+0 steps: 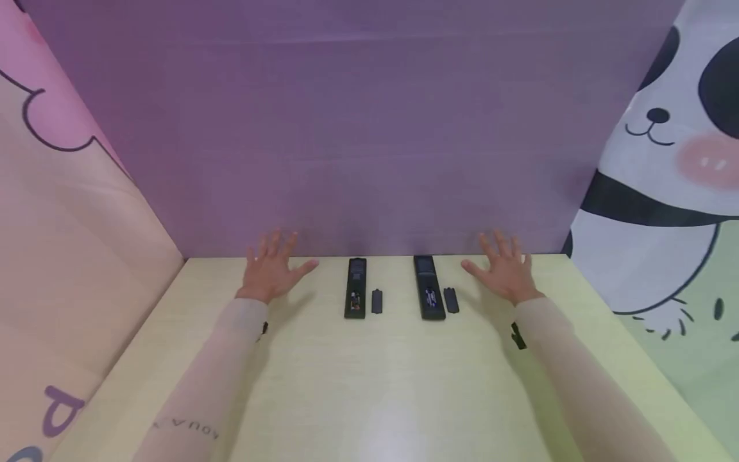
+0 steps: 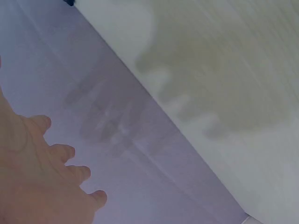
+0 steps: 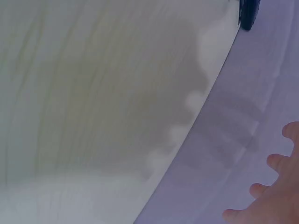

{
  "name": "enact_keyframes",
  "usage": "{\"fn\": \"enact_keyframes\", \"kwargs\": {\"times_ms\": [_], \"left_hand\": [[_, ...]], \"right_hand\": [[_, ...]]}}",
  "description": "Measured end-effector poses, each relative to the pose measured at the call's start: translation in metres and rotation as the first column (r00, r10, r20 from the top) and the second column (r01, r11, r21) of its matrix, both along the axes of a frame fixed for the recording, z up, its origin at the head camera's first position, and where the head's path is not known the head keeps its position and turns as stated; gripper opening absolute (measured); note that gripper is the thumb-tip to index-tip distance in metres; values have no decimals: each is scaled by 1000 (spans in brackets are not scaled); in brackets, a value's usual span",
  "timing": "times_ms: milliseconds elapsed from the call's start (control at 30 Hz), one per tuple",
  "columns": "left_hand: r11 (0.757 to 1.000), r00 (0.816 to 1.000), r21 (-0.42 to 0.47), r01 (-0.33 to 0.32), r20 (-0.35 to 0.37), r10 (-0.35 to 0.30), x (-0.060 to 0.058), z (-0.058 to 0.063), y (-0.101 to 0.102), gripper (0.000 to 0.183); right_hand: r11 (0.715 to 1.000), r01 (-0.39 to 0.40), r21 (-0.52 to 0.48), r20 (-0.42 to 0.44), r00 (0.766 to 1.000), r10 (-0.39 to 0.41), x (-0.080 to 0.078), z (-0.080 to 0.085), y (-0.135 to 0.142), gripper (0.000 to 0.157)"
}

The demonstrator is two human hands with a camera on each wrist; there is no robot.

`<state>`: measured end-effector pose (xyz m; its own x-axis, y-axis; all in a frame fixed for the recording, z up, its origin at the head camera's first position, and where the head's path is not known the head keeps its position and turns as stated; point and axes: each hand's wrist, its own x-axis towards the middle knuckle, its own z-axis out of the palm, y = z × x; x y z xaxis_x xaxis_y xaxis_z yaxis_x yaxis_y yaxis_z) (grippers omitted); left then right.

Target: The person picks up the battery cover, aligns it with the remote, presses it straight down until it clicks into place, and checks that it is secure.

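Observation:
Two black remote controls lie face down near the table's far edge. The left remote (image 1: 356,289) and the right remote (image 1: 429,289) both show batteries in uncovered compartments. To the right of each lies its small dark battery cover, one cover (image 1: 377,301) by the left remote, the other cover (image 1: 451,300) by the right. My left hand (image 1: 270,273) is spread with straight fingers, left of the remotes and apart from them. On the other side my right hand (image 1: 505,273) is likewise spread, holding nothing. Both hands cast shadows and appear raised above the table.
The pale wooden table (image 1: 369,385) meets a purple backdrop (image 1: 369,141) at its far edge. Printed cloth walls stand on both sides, with a panda (image 1: 658,250) on the right one. Small black pieces show beside both sleeves.

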<state>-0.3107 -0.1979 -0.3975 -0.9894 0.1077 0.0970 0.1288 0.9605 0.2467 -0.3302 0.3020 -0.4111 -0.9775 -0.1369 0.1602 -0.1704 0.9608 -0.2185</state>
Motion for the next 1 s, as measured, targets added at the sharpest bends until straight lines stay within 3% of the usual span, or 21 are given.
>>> {"fn": "enact_keyframes", "kwargs": {"times_ms": [167, 267, 433, 567, 667, 800, 1000], "left_hand": [[1000, 998, -7, 27, -54, -27, -2, 1, 11, 90], [999, 997, -9, 53, -48, -53, -2, 0, 20, 77], [993, 996, 87, 83, 23, -85, 1, -4, 39, 54], [978, 996, 192, 80, 29, -87, 1, -11, 55, 47], [967, 997, 249, 56, 30, -66, 2, -16, 66, 43], [953, 998, 303, 5, 59, -24, 1, -23, 79, 40], [933, 991, 352, -77, 132, 31, 0, -28, 95, 40]], "right_hand": [[999, -40, -23, -4, 999, 40, 8, 4, -21, 91], [997, -69, -22, -7, 998, 69, 11, 7, -40, 79], [988, -128, -84, -33, 992, 126, 15, 4, -76, 50], [967, -198, -159, -51, 980, 193, 21, 2, -105, 37], [951, -233, -203, -29, 972, 232, 25, -1, -124, 32], [933, -244, -264, 65, 961, 270, 30, -3, -144, 32], [941, -227, -252, 183, 943, 277, 36, -3, -167, 33]]}}
